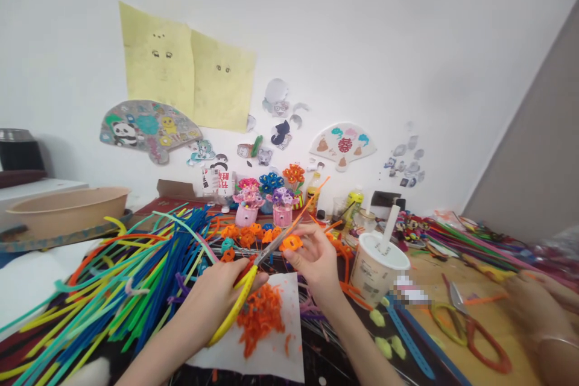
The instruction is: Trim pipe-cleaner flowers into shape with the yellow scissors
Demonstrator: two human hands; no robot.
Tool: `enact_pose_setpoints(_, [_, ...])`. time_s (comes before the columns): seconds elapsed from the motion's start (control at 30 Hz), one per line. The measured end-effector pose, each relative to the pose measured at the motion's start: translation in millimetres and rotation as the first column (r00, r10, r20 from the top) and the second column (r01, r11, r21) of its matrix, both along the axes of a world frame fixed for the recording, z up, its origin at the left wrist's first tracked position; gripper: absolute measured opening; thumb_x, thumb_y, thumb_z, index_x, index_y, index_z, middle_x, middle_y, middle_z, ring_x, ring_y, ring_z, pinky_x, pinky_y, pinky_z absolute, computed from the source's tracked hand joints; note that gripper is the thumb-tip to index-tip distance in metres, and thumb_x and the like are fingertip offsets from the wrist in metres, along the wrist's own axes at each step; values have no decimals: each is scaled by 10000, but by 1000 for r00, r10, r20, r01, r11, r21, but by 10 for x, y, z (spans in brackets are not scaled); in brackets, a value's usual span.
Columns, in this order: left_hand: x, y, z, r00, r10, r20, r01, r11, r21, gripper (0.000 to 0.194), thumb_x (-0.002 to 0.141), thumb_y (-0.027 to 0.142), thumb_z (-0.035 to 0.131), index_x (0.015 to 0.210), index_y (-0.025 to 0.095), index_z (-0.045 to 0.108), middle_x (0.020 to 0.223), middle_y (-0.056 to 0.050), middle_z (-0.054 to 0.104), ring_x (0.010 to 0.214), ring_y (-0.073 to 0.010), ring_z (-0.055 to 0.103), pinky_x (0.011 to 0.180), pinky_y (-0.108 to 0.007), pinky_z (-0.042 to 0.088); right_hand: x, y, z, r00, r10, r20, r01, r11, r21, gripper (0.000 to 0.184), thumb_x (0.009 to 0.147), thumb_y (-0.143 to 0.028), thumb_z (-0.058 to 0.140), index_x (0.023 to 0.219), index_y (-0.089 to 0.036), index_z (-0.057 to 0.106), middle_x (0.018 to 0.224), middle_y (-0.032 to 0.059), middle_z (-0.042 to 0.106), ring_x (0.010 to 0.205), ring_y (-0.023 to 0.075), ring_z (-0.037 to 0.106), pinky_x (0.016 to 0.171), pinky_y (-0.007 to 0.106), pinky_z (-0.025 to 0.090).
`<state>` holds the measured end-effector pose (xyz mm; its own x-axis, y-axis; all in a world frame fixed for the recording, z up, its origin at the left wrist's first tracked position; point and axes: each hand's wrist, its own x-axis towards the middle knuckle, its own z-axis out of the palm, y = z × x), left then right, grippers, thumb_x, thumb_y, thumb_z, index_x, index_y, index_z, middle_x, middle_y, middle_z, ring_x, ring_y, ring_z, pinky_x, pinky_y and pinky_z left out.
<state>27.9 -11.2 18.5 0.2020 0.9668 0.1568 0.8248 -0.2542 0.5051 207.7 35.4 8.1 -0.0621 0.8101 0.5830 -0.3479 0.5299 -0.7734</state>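
My left hand [226, 286] is closed round the handles of yellow-handled scissors [240, 303], whose blades point up and to the right. Between the fingertips of my right hand [315, 256] is an orange pipe-cleaner flower [291, 243], close beside the blades. An orange pipe-cleaner strand [316, 198] rises past the blades. Below my hands, orange fuzzy clippings [260, 319] lie heaped on a white sheet of paper [293, 347]. More orange pipe-cleaner flowers [246, 234] sit behind the scissors.
Bundled coloured pipe cleaners [154, 289] spread across the left. A paper cup [375, 271] with a straw stands right of my hand. A second pair of scissors [479, 338] lies on the right, near another person's blurred hand [534, 307]. Small flower pots [246, 212] stand at the back.
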Motion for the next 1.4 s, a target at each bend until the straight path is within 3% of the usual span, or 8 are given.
enact_pose_setpoints(0.13, [-32,-2,50,999,5,45,-4,1000,-19,390,875,496,340,622,227,466,529,9,604,578,-186,600,570,-257,352,60,68,10,992,124,-1,-124,988,-95,278,727,-435,725,869,-210,645,869,34,679,817,184,648,783,320,511])
enact_pose_setpoints(0.33, [-84,-6,91,1000,-19,8,19,999,-51,403,861,528,364,614,226,465,589,0,647,631,-197,619,604,-262,377,148,151,13,988,-81,131,94,991,-95,241,699,-407,742,788,-185,713,822,45,704,796,195,630,752,312,504])
enact_pose_setpoints(0.47, [-94,7,62,999,-16,-51,14,999,-41,369,861,489,359,628,226,471,604,-6,644,630,-198,613,589,-261,377,172,143,43,977,-89,194,102,993,-57,200,680,-376,749,725,-184,717,759,39,700,746,190,631,720,315,512])
enact_pose_setpoints(0.67, [-78,32,33,995,6,-97,-8,1000,-27,360,852,497,359,640,228,471,617,-13,628,621,-198,600,566,-258,366,164,114,74,984,46,173,-7,975,-222,288,670,-413,756,799,-158,718,752,49,714,624,163,630,578,278,516])
enact_pose_setpoints(0.83, [-57,18,41,993,21,-115,-21,1000,1,328,858,478,354,665,232,453,637,-11,617,637,-193,598,581,-255,361,144,82,85,982,155,103,-125,959,-253,303,678,-419,756,812,-150,720,773,54,726,651,177,666,651,319,560])
enact_pose_setpoints(1.13, [-20,-27,19,972,83,-221,-83,997,9,309,880,470,332,794,222,494,737,-60,653,675,-239,617,586,-279,353,141,59,105,964,11,265,18,994,-108,300,733,-449,688,801,-165,758,737,41,716,785,229,652,751,358,531])
enact_pose_setpoints(1.3, [17,-30,56,961,92,-261,-97,995,-6,369,901,484,295,764,217,511,788,-89,680,724,-254,641,595,-283,361,125,25,110,867,-192,460,155,981,117,327,840,-400,559,654,-161,683,661,15,623,644,168,550,617,275,446])
enact_pose_setpoints(1.4, [24,-30,50,957,105,-269,-112,994,-9,416,908,509,271,748,215,517,752,-85,678,687,-238,643,572,-271,356,94,5,89,807,-299,510,220,953,210,348,886,-359,491,633,-164,630,687,23,596,654,164,528,638,275,423])
